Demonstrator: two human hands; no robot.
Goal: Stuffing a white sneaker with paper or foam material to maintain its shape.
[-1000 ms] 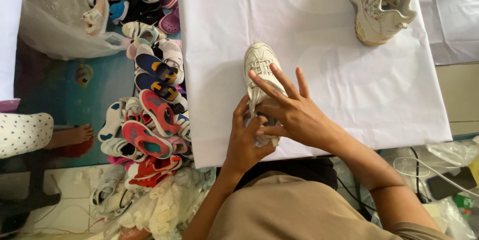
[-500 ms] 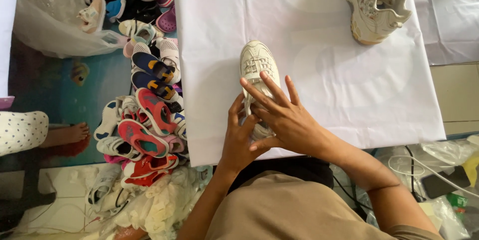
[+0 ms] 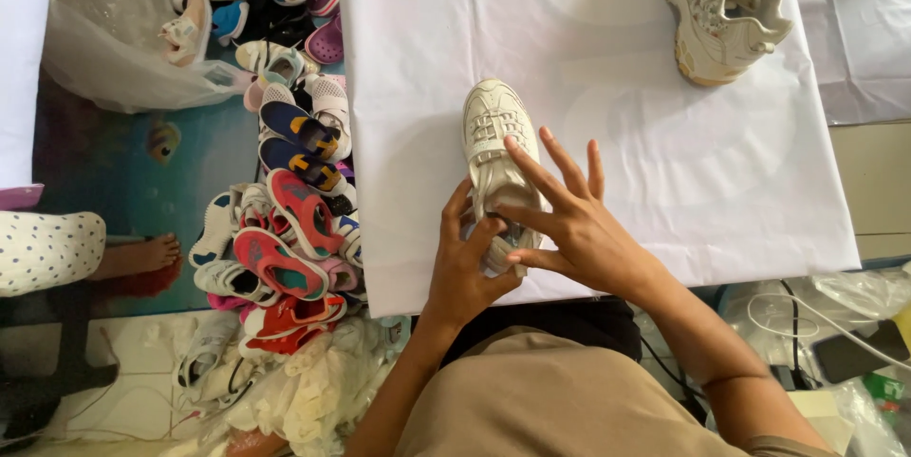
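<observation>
A cream-white sneaker [image 3: 492, 130] lies on the white-covered table [image 3: 617, 153], toe pointing away from me. My left hand [image 3: 470, 262] grips its heel end from the left side. My right hand [image 3: 569, 220] rests over the shoe's opening and laces, fingers spread, fingertips touching the tongue area. A second, chunkier beige sneaker [image 3: 723, 6] lies at the far right of the table, apart from both hands.
On the floor to the left lies a heap of several colourful shoes and sandals [image 3: 285, 201], with a clear plastic bag [image 3: 114, 39] behind. Another person's bare foot [image 3: 142, 253] shows at left. Cables and plastic bags [image 3: 835, 315] sit at lower right.
The sneaker and both hands have shifted slightly. My right fingers have slid along the shoe's top while my left hand keeps its hold on the heel.
</observation>
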